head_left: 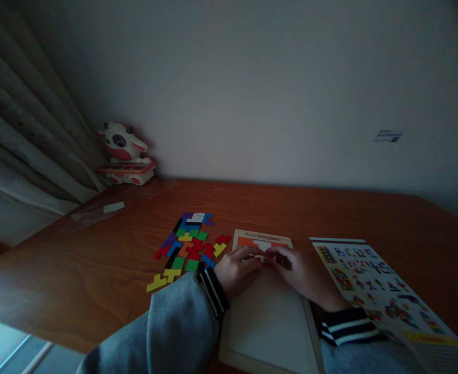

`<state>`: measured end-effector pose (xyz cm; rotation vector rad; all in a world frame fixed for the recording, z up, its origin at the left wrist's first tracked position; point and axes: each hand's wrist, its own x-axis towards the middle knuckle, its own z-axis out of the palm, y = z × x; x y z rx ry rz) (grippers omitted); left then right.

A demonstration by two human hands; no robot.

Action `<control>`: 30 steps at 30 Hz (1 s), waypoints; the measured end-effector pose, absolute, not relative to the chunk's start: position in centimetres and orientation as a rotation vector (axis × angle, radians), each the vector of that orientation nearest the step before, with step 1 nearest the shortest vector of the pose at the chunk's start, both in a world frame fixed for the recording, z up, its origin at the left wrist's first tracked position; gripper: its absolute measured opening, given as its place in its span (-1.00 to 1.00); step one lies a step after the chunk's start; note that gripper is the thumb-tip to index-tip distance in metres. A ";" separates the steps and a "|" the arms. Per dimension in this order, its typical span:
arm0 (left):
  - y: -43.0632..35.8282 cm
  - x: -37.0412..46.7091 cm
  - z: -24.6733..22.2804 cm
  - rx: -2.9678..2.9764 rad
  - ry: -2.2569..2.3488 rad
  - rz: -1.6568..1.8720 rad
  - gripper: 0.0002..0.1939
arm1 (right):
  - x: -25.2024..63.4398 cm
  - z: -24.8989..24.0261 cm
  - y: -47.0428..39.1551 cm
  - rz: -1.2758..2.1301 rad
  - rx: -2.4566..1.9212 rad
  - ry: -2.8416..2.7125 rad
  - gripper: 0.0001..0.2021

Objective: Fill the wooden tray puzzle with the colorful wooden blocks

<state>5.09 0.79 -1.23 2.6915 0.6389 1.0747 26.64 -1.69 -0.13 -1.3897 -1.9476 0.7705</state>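
A pale wooden puzzle board (270, 322) lies in front of me, with orange (245, 241) and white pieces in its upper end. Over that end my left hand (239, 267) and my right hand (301, 272) meet, fingertips almost touching. Between them shows a bit of a small red puzzle piece (265, 264), mostly hidden by the fingers. Both hands have their fingers closed around it in a pinch. Left of the board, flat coloured block pieces (193, 250) in red, yellow, green, blue, purple, orange and black lie spread close together on the table.
A printed pattern sheet (384, 291) lies right of the board on the brown wooden table (353, 213). A cow-shaped toy keyboard (125, 156) stands at the back left near the curtain (26, 119). Clear plastic wrap with a white label (114, 207) lies on the left.
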 end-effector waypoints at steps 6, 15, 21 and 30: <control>0.1 5.4 -0.3 2.781 0.677 1.050 -0.89 | 29.0 -1.4 -0.6 0.584 -1.476 -1.934 -0.80; 0.2 5.3 -1.1 2.836 0.707 0.899 -0.88 | 29.8 -3.5 -0.1 0.255 -1.616 -1.909 -0.64; 0.3 5.2 -1.0 2.831 0.704 0.818 -0.85 | 30.1 -3.9 0.1 0.321 -1.560 -1.909 -0.73; 0.4 5.1 -1.1 2.828 0.681 0.737 -0.86 | 30.2 -4.4 0.6 0.216 -1.618 -1.776 -0.62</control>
